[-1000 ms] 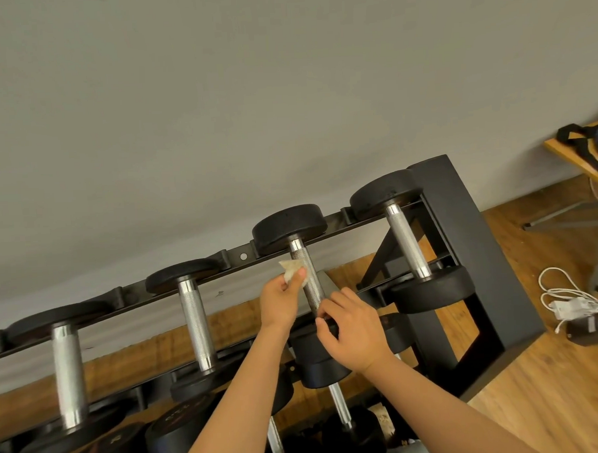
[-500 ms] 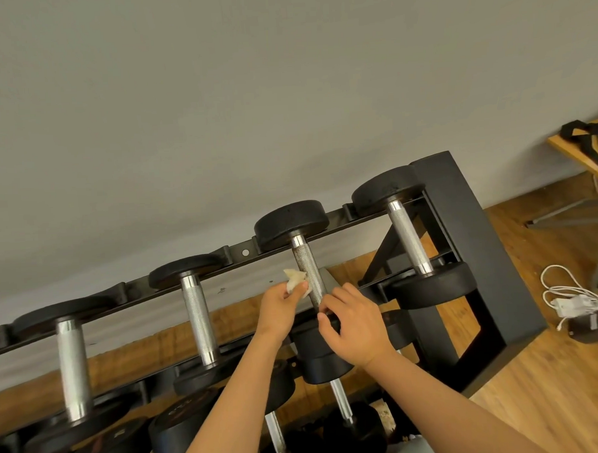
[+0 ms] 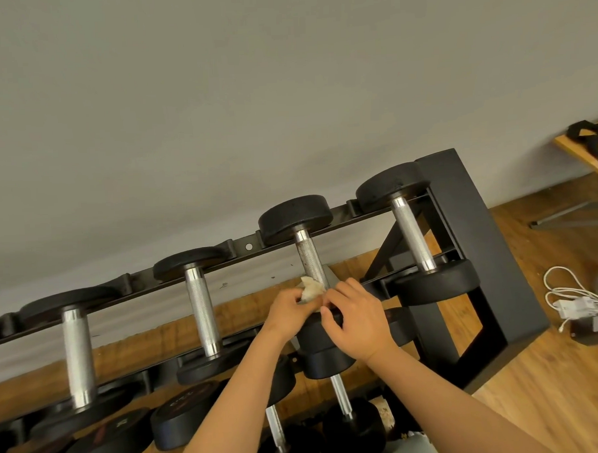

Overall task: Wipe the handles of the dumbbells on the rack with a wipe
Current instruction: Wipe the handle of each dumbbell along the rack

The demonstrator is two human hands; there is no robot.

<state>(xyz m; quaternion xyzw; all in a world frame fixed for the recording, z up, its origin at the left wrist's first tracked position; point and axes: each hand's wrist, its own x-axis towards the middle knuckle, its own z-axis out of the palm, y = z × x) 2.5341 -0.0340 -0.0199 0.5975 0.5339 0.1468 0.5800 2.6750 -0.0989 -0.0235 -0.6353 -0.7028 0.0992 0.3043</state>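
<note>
A black rack [image 3: 475, 218] holds several black dumbbells with knurled steel handles on its top rail. My left hand [image 3: 289, 312] pinches a crumpled white wipe [image 3: 312, 290] against the lower end of the third dumbbell's handle [image 3: 309, 258]. My right hand [image 3: 358, 318] grips that dumbbell's near head just below the handle, its fingertips close to the wipe. Further dumbbell handles stand to the left [image 3: 202, 309], at the far left [image 3: 78, 356], and to the right [image 3: 412, 235].
A lower rail carries more dumbbells [image 3: 183, 425] beneath my arms. White cables and a charger [image 3: 575, 303] lie on the wooden floor at the right. A wooden bench with a black strap [image 3: 592, 145] stands at the far right. A grey wall runs behind the rack.
My left hand has slid the wipe down the handle toward the near head, ending next to my right hand. The right hand has kept its hold.
</note>
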